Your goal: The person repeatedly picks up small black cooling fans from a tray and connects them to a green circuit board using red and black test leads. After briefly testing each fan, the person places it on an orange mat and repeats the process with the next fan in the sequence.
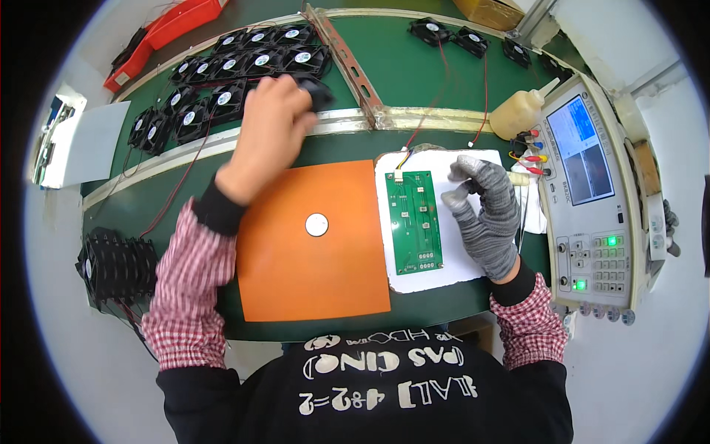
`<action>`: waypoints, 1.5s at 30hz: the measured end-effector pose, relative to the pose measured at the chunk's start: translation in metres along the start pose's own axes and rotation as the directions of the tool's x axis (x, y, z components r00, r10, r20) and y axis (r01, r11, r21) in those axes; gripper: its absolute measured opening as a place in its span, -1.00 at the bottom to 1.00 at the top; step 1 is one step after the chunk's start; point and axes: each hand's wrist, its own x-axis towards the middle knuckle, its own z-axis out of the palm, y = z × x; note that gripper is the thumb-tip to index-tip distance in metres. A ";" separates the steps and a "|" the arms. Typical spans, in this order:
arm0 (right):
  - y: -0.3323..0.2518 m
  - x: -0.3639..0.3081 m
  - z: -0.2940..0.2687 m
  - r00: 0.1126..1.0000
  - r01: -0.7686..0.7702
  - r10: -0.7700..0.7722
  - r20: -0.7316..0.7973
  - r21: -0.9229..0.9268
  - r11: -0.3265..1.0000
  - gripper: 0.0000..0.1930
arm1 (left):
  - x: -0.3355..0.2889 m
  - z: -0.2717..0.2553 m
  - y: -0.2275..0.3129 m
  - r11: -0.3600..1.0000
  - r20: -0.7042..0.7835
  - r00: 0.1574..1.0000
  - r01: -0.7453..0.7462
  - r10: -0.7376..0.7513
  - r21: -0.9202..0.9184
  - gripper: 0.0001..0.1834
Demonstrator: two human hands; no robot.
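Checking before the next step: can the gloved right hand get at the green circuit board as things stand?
Probably yes. The right hand rests open on the white sheet just right of the green circuit board, and nothing lies between them. The left hand is away at the black fans.

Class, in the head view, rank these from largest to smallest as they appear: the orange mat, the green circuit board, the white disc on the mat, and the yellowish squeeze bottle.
1. orange mat
2. green circuit board
3. yellowish squeeze bottle, though it sits farther from the camera, so its true size is unsure
4. white disc
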 end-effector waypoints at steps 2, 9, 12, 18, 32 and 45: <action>-0.018 0.007 0.001 0.996 0.086 -0.085 0.033 -0.036 0.996 -0.36 | -0.017 -0.026 0.042 0.966 0.026 0.972 -0.228 0.232 -0.122 -0.83; -0.032 0.008 0.001 0.895 0.387 -0.341 0.286 -0.122 0.914 -0.47 | -0.088 -0.080 0.065 0.728 0.014 0.730 -0.682 0.683 0.064 -0.88; -0.015 0.010 -0.013 0.955 0.229 -0.116 0.275 -0.427 0.875 -0.74 | -0.084 -0.089 0.011 0.945 -0.208 0.958 -0.126 0.195 0.303 -0.86; -0.004 0.011 -0.006 0.935 -0.213 0.221 0.277 -0.060 0.975 -0.86 | -0.113 -0.057 0.052 0.972 -0.111 0.979 0.147 -0.169 -0.184 -0.80; 0.009 0.000 0.008 0.921 0.138 -0.106 0.374 -0.057 0.989 -0.68 | -0.086 -0.038 0.091 0.975 0.345 0.934 0.157 -0.095 -0.156 0.03; 0.014 0.000 0.007 0.933 -0.094 0.087 0.349 0.002 0.996 -0.87 | -0.078 -0.125 0.100 -0.326 0.403 0.911 0.408 0.086 -0.853 -0.64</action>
